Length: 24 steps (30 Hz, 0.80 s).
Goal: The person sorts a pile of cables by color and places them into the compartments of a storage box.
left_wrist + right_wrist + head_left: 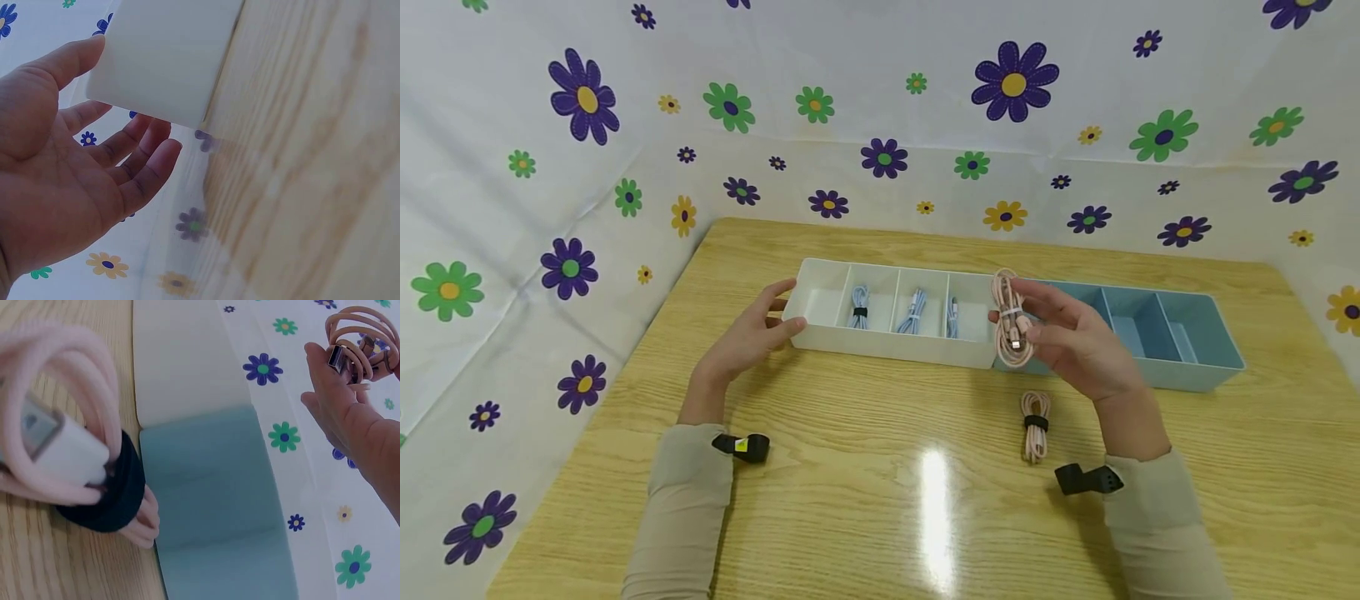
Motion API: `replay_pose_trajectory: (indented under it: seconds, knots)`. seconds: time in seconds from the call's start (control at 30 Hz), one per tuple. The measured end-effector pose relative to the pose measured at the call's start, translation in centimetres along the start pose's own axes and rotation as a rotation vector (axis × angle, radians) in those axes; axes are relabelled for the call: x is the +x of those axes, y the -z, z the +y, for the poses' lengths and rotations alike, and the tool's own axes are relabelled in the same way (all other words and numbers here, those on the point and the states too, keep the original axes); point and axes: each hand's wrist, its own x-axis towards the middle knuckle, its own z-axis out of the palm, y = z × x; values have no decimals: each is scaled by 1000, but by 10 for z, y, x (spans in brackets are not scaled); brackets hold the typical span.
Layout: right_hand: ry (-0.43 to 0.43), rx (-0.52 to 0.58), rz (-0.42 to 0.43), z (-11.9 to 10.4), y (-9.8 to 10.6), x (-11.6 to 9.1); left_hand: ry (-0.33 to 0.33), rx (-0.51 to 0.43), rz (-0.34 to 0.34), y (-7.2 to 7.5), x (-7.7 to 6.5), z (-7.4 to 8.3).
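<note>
My right hand [1075, 342] pinches a coiled pink charging cable [1012, 312], bound with a white tie, above where two organizer boxes meet. Its metal connector [337, 357] sticks out beside my fingers in the right wrist view. My left hand [748, 333] is at the left end of the white divided box [887, 343], thumb at the front corner and other fingers loosely bent by the end wall [156, 62]. Blue-grey cable bundles [913, 312] lie in three of its compartments. A second pink cable [1035, 427] with a black strap lies on the table below my right hand.
A blue divided box [1180, 377] stands end to end with the white one, partly hidden behind my right hand. Both rest on a wood-grain table [850, 467]. Flower-printed white cloth [880, 75] hangs behind the table and along its left side.
</note>
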Motion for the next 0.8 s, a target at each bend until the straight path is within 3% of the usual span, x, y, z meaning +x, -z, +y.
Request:
replay_pose_trajectory:
  seconds: [0.57,0.8]
  knots:
    - [5,328,33,-5,23,-4,-2,-8,-1,0,1,-1]
    - [-30,385,64,-3,27,-2,-13,0,2,0,1,-4]
